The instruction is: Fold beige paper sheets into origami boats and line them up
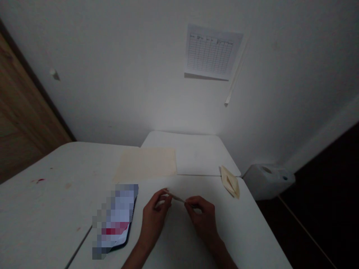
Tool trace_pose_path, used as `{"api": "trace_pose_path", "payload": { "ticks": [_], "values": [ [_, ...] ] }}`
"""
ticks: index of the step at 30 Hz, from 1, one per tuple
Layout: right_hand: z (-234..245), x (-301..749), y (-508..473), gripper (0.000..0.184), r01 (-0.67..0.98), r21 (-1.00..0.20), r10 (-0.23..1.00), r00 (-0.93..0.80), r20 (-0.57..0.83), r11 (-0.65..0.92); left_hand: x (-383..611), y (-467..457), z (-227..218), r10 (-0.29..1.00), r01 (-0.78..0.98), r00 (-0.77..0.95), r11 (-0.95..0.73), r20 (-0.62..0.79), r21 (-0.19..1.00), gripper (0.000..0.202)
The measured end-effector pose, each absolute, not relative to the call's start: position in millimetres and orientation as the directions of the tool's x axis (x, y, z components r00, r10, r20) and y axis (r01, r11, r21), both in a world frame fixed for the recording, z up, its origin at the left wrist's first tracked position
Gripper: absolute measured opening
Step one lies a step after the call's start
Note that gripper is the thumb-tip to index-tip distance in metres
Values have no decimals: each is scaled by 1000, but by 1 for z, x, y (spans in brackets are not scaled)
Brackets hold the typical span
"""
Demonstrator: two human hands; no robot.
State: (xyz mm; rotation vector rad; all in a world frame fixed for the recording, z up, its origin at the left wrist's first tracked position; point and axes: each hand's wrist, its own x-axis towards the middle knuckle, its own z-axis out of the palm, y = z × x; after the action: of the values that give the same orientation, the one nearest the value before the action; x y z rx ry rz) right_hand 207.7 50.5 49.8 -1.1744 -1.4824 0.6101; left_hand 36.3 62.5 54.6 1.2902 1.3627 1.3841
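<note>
A thin pale strip (177, 197) is pinched at both ends. It slants slightly, just above the white tabletop (252, 228).

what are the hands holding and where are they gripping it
A thin pale paper-like strip, pinched at both ends: the left hand grips its left end, the right hand its right end.

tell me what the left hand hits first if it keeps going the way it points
Past the thin strip it pinches, the left hand would probably reach the cream sheet near its right edge; depth unclear.
</note>
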Motion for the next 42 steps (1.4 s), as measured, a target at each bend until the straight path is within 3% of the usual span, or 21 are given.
{"api": "trace_pose_path", "payload": {
  "ticks": [5, 14, 23, 42],
  "values": [
    [50, 206, 44, 8, 357, -838, 890, 39, 455, 413, 36, 61, 60, 973, 115, -185, -119, 139, 986, 30],
    [55, 208, 42, 7, 332, -880, 934, -10, 356, 339, 36, 58, 60, 987, 162, -85, -120, 135, 980, 31],
    [53, 212, 39, 28, 401, -868, 954, -69, 291, 294, 38, 53, 65, 984, 172, 59, -178, 170, 969, 28],
    [56, 213, 37, 32, 363, -882, 953, -117, 278, 301, 37, 52, 54, 977, 99, 118, -188, 176, 977, 27]
  ]
}}
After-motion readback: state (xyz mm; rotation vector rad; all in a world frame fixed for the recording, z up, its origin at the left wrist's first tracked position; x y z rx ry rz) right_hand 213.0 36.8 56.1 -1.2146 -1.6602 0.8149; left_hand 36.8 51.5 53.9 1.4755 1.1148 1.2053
